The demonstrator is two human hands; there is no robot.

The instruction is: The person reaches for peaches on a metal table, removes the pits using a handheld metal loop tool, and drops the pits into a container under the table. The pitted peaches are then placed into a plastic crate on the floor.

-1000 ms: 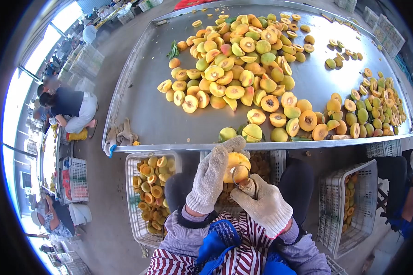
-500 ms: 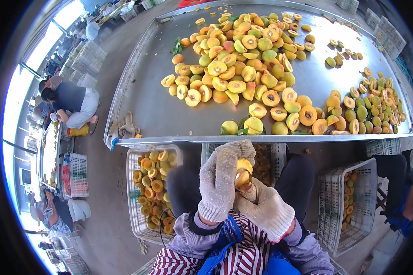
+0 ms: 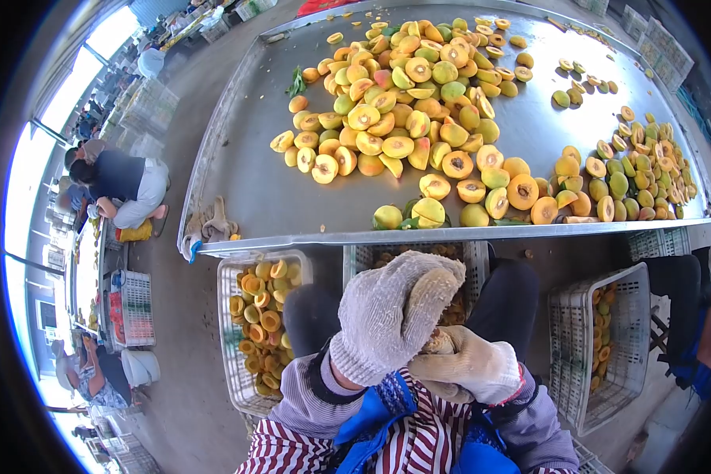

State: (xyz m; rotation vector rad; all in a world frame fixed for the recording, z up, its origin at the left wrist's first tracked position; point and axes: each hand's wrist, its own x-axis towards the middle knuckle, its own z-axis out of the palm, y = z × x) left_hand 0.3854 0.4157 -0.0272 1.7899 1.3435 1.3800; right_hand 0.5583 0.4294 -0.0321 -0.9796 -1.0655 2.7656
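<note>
My left hand, in a grey-white knit glove, is curled with its back towards me. Its fingers and palm hide the yellow peach that showed in it half a second ago. Just below and to the right, my right hand, also gloved, is closed around a small tool, of which only a brownish end shows. The two gloves meet in front of my chest, above my lap. On the metal table ahead lies a big heap of halved yellow peaches, several with pits showing.
Crates of peach halves stand at my left and right, with another crate between my knees. The table's raised front edge is just beyond my hands. Spare gloves lie on its left corner. Other people sit at left.
My left hand has turned over and swung right across the peach, which is now hidden. My right hand has moved slightly lower and rotated, its fingers now pointing left.
</note>
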